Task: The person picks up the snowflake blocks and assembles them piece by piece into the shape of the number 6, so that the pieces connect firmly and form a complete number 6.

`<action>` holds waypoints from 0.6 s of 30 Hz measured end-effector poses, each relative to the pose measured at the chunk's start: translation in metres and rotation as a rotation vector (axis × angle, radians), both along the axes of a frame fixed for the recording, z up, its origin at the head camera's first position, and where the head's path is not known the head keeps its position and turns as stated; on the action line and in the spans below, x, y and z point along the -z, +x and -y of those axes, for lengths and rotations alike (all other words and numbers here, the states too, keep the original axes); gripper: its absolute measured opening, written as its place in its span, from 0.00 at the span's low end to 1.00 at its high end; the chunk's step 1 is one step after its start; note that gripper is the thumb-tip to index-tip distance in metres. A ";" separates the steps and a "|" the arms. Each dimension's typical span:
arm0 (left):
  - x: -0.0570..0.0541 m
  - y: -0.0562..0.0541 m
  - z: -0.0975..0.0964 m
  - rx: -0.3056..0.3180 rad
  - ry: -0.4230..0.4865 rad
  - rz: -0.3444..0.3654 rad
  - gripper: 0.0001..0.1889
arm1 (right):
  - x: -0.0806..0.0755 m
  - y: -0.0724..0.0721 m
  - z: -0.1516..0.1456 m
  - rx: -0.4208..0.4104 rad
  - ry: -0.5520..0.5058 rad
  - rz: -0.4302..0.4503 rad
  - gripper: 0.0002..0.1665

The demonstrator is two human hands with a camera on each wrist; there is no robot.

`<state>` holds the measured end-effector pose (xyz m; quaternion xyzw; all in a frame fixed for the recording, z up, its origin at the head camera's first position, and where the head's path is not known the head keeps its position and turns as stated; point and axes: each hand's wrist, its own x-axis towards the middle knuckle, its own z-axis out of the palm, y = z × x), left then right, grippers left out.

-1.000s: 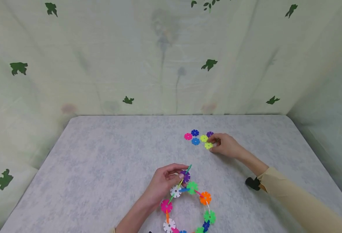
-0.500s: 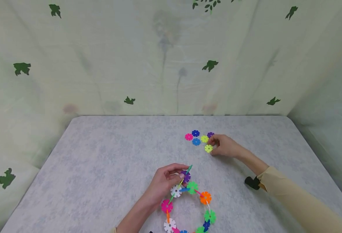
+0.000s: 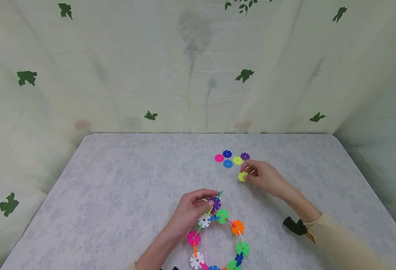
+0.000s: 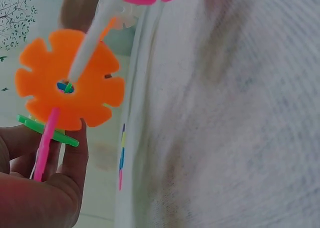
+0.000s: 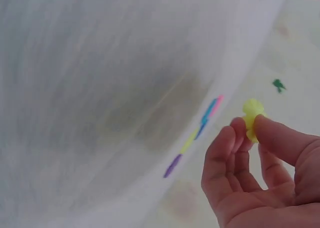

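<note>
My left hand (image 3: 192,210) pinches the purple notched disc (image 3: 215,204) at the top of a ring of interlocking flower-shaped discs. The ring (image 3: 193,238) hangs or lies below it, made of white, pink, orange, green and blue pieces; its lower edge is cut off in the head view. Close up, the left wrist view has an orange disc (image 4: 70,80) with a pink one (image 4: 42,148) slotted into it. Between thumb and fingertips, my right hand (image 3: 266,178) holds a yellow notched disc (image 5: 253,120), lifted off the table beyond the ring.
Loose discs lie flat just past my right hand: pink (image 3: 219,158), dark blue (image 3: 227,153), light blue (image 3: 227,164), yellow (image 3: 237,160) and purple (image 3: 245,156). A grey table (image 3: 117,187) is bordered by a pale curtain (image 3: 127,67) with green leaf patches.
My right hand has picked up the yellow disc and drawn it slightly nearer, away from the loose discs, uncovering the purple one. My left hand keeps its hold on the ring in place.
</note>
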<state>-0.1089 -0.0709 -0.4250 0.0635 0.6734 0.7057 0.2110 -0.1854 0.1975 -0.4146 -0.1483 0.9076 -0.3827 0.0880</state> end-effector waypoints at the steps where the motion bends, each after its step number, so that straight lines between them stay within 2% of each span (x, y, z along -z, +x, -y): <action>1: 0.000 0.000 -0.001 0.001 -0.010 -0.012 0.15 | -0.002 0.006 0.001 -0.001 -0.025 -0.010 0.09; 5: -0.003 0.002 -0.002 -0.001 -0.051 -0.046 0.14 | -0.006 0.031 0.008 0.012 -0.146 -0.022 0.11; 9: -0.006 0.004 -0.003 -0.009 -0.074 -0.055 0.13 | -0.009 0.050 0.016 0.077 -0.262 0.019 0.13; 14: -0.007 0.005 -0.004 -0.015 -0.080 -0.062 0.13 | -0.012 0.068 0.023 0.181 -0.417 0.036 0.12; 18: -0.008 0.005 -0.004 -0.015 -0.080 -0.069 0.12 | -0.012 0.077 0.028 0.199 -0.521 -0.010 0.12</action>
